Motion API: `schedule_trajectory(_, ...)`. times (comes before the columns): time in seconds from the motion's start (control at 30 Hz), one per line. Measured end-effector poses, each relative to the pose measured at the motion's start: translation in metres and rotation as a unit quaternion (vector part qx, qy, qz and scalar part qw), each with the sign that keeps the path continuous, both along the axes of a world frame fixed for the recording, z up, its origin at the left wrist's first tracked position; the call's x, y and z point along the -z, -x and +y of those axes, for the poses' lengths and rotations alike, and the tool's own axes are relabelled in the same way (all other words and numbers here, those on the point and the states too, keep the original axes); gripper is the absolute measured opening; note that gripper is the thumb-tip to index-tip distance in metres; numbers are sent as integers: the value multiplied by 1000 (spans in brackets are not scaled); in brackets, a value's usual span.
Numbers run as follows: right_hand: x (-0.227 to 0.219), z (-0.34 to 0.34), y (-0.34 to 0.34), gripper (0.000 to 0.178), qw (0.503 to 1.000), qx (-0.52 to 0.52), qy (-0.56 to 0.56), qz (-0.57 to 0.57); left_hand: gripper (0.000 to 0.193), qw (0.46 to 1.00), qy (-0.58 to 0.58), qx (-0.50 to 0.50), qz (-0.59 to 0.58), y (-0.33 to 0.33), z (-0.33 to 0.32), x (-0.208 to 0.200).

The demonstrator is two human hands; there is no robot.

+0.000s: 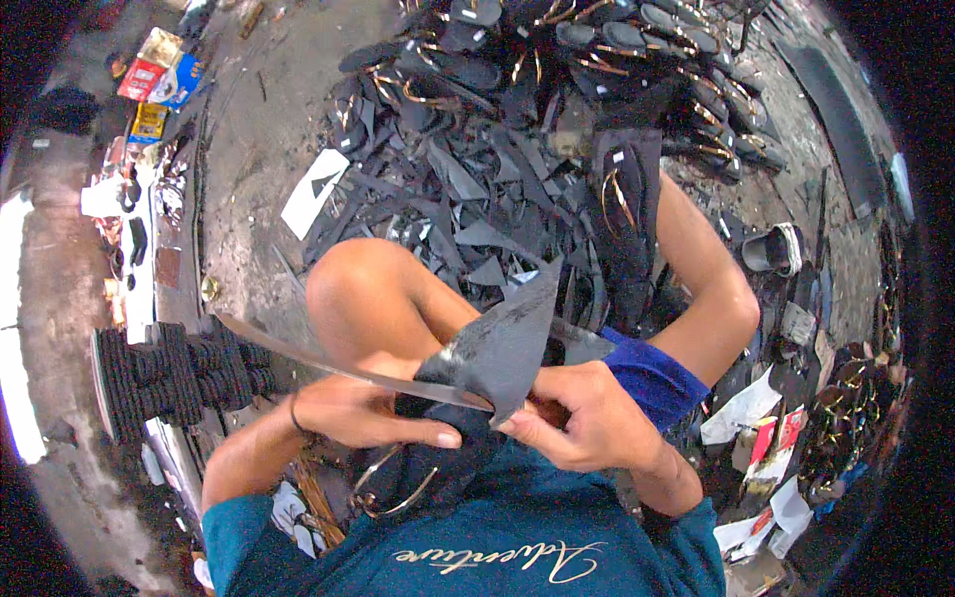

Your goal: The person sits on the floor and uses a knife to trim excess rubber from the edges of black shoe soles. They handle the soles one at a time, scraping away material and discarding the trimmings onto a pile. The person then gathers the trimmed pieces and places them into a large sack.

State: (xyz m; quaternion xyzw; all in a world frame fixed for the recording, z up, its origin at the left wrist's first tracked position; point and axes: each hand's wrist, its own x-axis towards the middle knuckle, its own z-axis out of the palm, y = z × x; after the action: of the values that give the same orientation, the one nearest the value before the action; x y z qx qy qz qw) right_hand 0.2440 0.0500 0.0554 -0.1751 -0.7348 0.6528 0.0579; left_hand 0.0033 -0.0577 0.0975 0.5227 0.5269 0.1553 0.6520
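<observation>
A stiff dark grey sheet [497,343] with a pointed upper corner stands tilted between my hands, above my lap. My right hand [582,413] is closed, pinching its lower right corner between thumb and fingers. At its lower left edge is my left hand [363,406], thumb stretched along the underside and fingers partly hidden behind the sheet. A long, thin, curved blade-like strip [308,358] runs across my left hand toward the sheet's lower edge; how it is held cannot be made out. Under my left hand lies a black sandal [398,478] with gold straps.
Dark offcuts [458,179] cover the ground beyond my knees. Many finished-looking sandals [637,40] are piled at the far side. A black corded bundle [179,378] stands at left, a white sheet [314,194] lies ahead, and a small pot [771,249] sits at right.
</observation>
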Motion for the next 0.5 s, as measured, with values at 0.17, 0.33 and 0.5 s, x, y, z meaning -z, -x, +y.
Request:
schedule_trajectory(0.17,30,-14,5,37,944,221,187,156,47,813,-405,-110,404,-2,52,-62)
schedule_trajectory(0.33,66,-43,13,39,902,292,254,189,54,949,112,-191,-223,-64,-51,20)
schedule_trajectory(0.5,66,-48,2,43,923,321,147,151,49,596,-6,-663,-454,-106,3,65)
